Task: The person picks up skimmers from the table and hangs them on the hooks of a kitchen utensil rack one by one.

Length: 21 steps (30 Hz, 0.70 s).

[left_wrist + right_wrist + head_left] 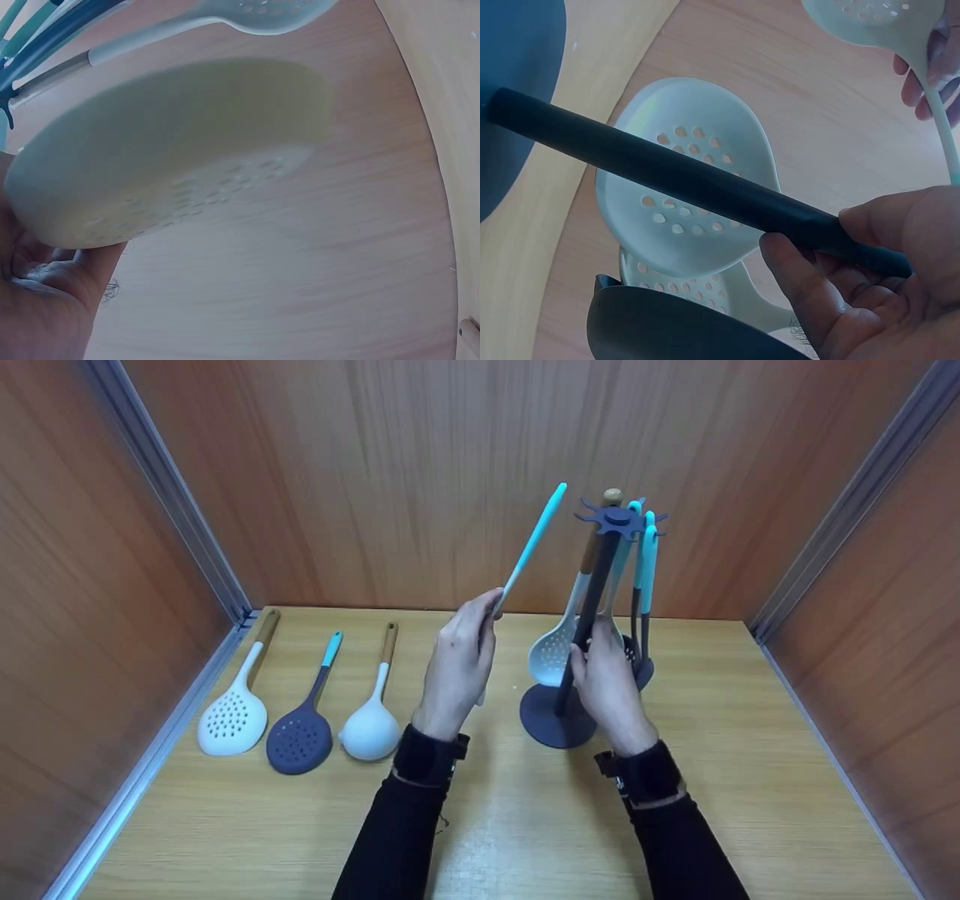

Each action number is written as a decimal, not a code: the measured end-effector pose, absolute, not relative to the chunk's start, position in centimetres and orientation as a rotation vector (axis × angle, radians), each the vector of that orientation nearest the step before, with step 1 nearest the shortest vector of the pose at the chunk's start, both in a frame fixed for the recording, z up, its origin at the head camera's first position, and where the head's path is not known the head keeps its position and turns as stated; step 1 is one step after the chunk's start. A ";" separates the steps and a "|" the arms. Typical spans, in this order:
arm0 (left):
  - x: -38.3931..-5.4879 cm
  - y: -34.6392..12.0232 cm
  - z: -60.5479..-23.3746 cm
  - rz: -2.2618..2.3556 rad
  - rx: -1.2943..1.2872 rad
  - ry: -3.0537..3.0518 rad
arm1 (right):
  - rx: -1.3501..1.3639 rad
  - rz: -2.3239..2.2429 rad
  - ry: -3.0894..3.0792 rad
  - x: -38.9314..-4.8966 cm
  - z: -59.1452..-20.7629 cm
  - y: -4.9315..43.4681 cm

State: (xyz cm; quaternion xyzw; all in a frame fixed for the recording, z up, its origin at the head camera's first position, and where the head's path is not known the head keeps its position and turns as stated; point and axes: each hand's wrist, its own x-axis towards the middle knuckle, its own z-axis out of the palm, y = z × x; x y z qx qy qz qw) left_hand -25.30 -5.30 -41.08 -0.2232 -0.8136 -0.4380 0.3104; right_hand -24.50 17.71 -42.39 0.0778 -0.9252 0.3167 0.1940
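Note:
My left hand (457,660) holds a pale skimmer by the neck, its turquoise handle (536,536) slanting up to the right. The skimmer's perforated head (172,150) fills the middle of the left wrist view. With thumb and fingers my right hand (611,682) grips the dark pole (667,172) of a utensil stand, above its round base (555,731). From the stand's hook ring (616,519) hangs a white skimmer (553,652) with a wooden handle. Several turquoise-handled utensils (649,562) hang on the right side, their heads partly hidden by my right hand.
On the table's left lie a white slotted turner (232,724) with a wooden handle, a dark slotted turner (298,741) with a turquoise handle and a white ladle (370,731). Wood panels (420,487) enclose the table at the back and both sides.

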 end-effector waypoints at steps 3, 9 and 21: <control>-25.2 -5.1 -41.0 -1.150 -0.597 -2.148 | 0.232 0.893 -2.582 -24.5 -42.4 17.7; -24.9 -4.9 -40.8 -1.147 -0.610 -2.149 | 0.216 0.922 -2.604 -24.5 -42.4 17.8; -24.6 -4.6 -40.6 -1.141 -0.621 -2.177 | 0.189 0.950 -2.639 -24.6 -42.3 17.8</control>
